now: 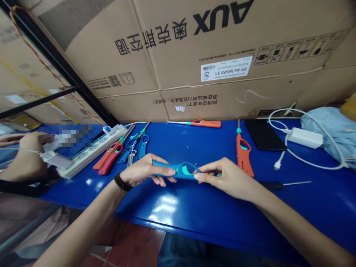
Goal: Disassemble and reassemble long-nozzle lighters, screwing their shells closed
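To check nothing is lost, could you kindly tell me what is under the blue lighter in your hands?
Blue bench top shows below it. The patch straight beneath the lighter is hidden by it, your left hand and your right hand.

The view is taken from a head-worn camera, set above the near edge of the blue workbench and tilted forward and down, with the left hand and right hand seen close by.

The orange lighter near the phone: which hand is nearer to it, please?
Right hand: right beside the orange lighter, on its left. Left hand: much farther left, beyond the blue lighter that both hands hold.
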Tool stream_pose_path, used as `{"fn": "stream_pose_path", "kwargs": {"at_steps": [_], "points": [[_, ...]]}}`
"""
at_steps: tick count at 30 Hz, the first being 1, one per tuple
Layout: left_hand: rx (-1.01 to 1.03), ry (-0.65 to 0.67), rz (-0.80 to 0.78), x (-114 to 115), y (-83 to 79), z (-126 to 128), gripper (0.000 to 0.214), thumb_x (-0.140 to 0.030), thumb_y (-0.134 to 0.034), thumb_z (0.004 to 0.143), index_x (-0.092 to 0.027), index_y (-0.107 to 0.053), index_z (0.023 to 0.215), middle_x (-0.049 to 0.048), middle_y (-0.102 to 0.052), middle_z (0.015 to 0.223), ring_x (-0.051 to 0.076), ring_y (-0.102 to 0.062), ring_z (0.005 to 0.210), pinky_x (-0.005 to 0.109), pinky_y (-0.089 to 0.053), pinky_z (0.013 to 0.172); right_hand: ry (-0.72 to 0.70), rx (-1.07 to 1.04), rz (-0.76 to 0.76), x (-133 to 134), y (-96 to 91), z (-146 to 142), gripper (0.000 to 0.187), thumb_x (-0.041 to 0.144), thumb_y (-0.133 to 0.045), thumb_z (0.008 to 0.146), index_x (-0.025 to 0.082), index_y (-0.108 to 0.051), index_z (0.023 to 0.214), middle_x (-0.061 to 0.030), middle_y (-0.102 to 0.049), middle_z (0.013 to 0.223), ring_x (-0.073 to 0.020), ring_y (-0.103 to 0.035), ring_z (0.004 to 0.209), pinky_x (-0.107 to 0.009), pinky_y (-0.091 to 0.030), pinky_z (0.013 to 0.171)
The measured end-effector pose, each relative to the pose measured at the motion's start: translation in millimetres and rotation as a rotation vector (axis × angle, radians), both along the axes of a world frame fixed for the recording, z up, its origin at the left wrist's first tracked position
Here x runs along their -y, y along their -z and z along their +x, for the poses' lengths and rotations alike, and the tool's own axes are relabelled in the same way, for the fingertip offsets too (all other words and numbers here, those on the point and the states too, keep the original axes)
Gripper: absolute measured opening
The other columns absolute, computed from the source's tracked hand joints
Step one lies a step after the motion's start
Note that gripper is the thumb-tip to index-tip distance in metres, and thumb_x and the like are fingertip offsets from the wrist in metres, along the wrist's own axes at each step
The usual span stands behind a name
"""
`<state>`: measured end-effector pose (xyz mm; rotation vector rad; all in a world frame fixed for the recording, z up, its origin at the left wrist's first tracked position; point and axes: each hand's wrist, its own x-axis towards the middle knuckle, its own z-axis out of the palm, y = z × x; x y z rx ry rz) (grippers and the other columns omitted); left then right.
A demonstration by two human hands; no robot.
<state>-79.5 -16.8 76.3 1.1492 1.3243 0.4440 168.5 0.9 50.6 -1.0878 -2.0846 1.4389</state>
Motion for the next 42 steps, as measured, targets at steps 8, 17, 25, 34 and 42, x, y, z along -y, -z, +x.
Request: {"fn": "stream_pose_path", "kwargs": {"at_steps": [8,17,25,34,42], "points": [[0.216,-0.436,0.346,-9.5,11.8,41.8,0.03,-0.037,-0.073,0.071,-0.008,-0.068,0.075,0.0052,-0.069,0.06,0.015,-0.066,0.054,0.019,-0.054,0.051,0.2,-0.111,0.0,-4.2,-3.1,-0.7,0.035,0.047,-0.057,0.081,0.017,-0.074,0.088,-0.0042,-0.072,0.076,-0.0126,-0.053,0.054,-0.024,-0.037,0.049],[0.245,-0.256,0.532,-27.1,15.8,78.1,0.034,-0.04,-0.047,0.085,-0.013,-0.067,0.093,-0.0041,-0.051,0.049,0.006,-0.043,0.034,0.014,-0.033,0.03,0.242,-0.198,-0.128,-4.2,-15.3,1.5,0.033,0.045,-0.059,0.081,0.015,-0.071,0.078,0.005,-0.046,0.047,-0.0063,-0.035,0.042,-0.021,-0.025,0.04],[0.392,0.018,0.548,-20.8,19.9,61.2,0.055,-0.046,-0.068,0.075,-0.017,-0.058,0.12,-0.0073,-0.05,0.047,0.005,-0.04,0.035,0.015,-0.034,0.037,0.122,-0.524,-0.7,-5.5,-13.4,3.6,0.027,0.038,-0.068,0.078,0.011,-0.07,0.08,-0.0016,-0.058,0.065,-0.002,-0.039,0.046,-0.012,-0.026,0.035],[0.571,0.053,0.662,-27.1,27.8,55.0,0.028,-0.042,-0.08,0.062,-0.019,-0.071,0.075,0.0051,-0.066,0.086,0.019,-0.061,0.084,0.034,-0.048,0.084,0.0,-0.61,-1.187,-3.7,-4.3,0.1,0.029,0.03,-0.053,0.091,0.005,-0.068,0.091,-0.0042,-0.056,0.069,0.0001,-0.039,0.043,-0.005,-0.028,0.031],[0.55,-0.176,0.44,-25.6,38.2,65.6,0.036,-0.039,-0.079,0.062,-0.013,-0.071,0.086,0.0083,-0.074,0.082,0.022,-0.068,0.077,0.03,-0.052,0.071,0.134,-0.564,-0.889,-2.6,-0.7,-6.6,0.025,0.036,-0.05,0.091,0.013,-0.058,0.088,-0.0018,-0.058,0.069,0.0001,-0.033,0.037,-0.008,-0.021,0.028]]}}
